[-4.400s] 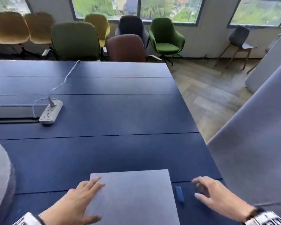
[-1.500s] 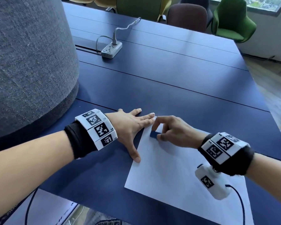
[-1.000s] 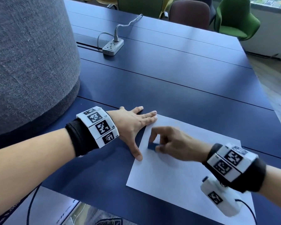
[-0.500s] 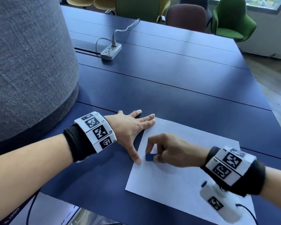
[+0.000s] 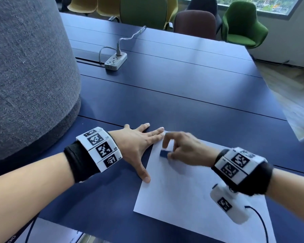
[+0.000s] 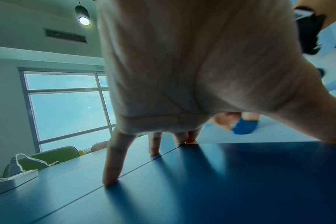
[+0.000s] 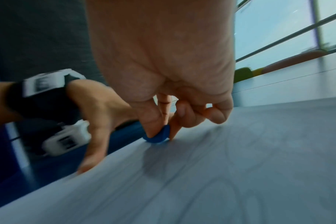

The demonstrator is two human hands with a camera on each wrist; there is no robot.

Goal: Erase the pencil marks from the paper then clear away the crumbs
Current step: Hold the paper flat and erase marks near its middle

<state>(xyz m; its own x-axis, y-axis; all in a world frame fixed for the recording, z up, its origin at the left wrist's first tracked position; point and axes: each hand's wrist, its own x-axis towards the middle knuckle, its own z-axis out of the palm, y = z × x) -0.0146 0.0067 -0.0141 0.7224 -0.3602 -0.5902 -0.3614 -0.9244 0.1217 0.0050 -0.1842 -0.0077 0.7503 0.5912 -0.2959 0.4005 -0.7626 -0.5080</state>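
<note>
The small blue block eraser (image 5: 164, 153) sits pressed onto the white sheet of paper (image 5: 191, 193), near the sheet's left edge and toward its far corner. Its long axis runs roughly across the sheet, and the right hand (image 5: 184, 149) pinches it from above between thumb and curled fingers (image 7: 153, 121). The bulk of the paper, where any remaining marks would be, lies to the right of the grip and back toward the person. The marks themselves are too faint and blurred to place, and no crumbs can be made out.

Just to the left of the eraser, the left hand (image 5: 139, 146) lies spread flat, fingers straight. Its fingertips (image 5: 161, 132) press the far left corner of the sheet and its thumb touches the left edge, while the palm rests on the dark blue table (image 5: 165, 102). This hand is the nearer to the eraser's working spot and seems to pin the sheet against the rubbing. My judgement is that erasing is under way, with sweeping still to come.

Farther off on the table lies a white power strip (image 5: 115, 63) with its cable.
</note>
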